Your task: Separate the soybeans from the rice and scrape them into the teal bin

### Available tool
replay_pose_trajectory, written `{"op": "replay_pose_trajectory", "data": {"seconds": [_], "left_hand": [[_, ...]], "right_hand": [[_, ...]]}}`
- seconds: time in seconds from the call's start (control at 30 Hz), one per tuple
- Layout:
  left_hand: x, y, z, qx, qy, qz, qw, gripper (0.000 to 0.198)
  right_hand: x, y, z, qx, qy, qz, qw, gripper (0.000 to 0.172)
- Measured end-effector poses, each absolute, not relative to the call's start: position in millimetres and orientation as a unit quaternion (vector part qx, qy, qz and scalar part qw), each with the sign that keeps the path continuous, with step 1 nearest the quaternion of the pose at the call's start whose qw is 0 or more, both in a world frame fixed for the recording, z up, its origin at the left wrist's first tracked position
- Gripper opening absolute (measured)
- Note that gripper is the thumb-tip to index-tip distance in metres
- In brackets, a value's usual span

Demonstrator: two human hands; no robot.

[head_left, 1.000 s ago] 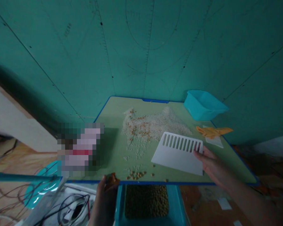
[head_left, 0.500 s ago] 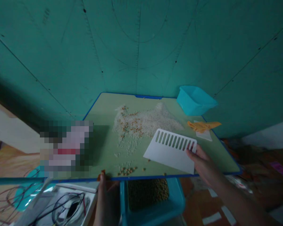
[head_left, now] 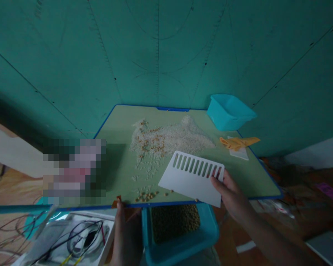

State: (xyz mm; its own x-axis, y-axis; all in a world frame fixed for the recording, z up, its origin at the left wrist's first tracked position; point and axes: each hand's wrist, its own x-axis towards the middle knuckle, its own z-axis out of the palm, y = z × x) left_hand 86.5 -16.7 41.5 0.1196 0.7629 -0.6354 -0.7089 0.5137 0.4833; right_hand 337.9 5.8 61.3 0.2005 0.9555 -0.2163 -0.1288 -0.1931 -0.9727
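Note:
My right hand (head_left: 231, 195) grips the lower right corner of a white plastic slotted scraper (head_left: 192, 178), which lies over the near part of a pale green board (head_left: 119, 147) with a blue rim. A low pile of white rice (head_left: 166, 142) mixed with orange grains spreads across the board's middle. A small cluster of seeds (head_left: 146, 196) sits near the front edge. My left hand (head_left: 126, 232) is below that edge, its fingertips pinching a small orange-brown scrap (head_left: 117, 201). Just beside it, a teal tub (head_left: 180, 247) filled with green beans stands under the edge.
A turquoise plastic tub (head_left: 229, 112) stands at the board's far right corner, by an orange cloth (head_left: 238, 143) on white paper. A pixelated patch (head_left: 73, 168) hides the board's left part. A white tray of dark wires (head_left: 80, 236) lies at lower left, against a teal wall.
The whole view has shifted up and left. The scraper, held in my right hand, has moved left with it and tilted a little. My left hand has dropped lower at the board's edge.

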Motion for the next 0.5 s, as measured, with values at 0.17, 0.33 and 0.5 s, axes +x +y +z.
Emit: {"op": "replay_pose_trajectory", "data": {"seconds": [0.17,0.33,0.5], "left_hand": [[91,-20,45,0.048,0.495,0.425,0.756,0.073],[88,-24,43,0.066,0.484,0.437,0.755,0.071],[85,-23,46,0.047,0.432,0.429,0.792,0.07]], "right_hand": [[332,3,64,-0.584,-0.351,0.504,0.531,0.034],[330,0,65,-0.566,-0.339,0.523,0.539,0.036],[331,-6,67,-0.573,-0.321,0.547,0.519,0.038]]}}
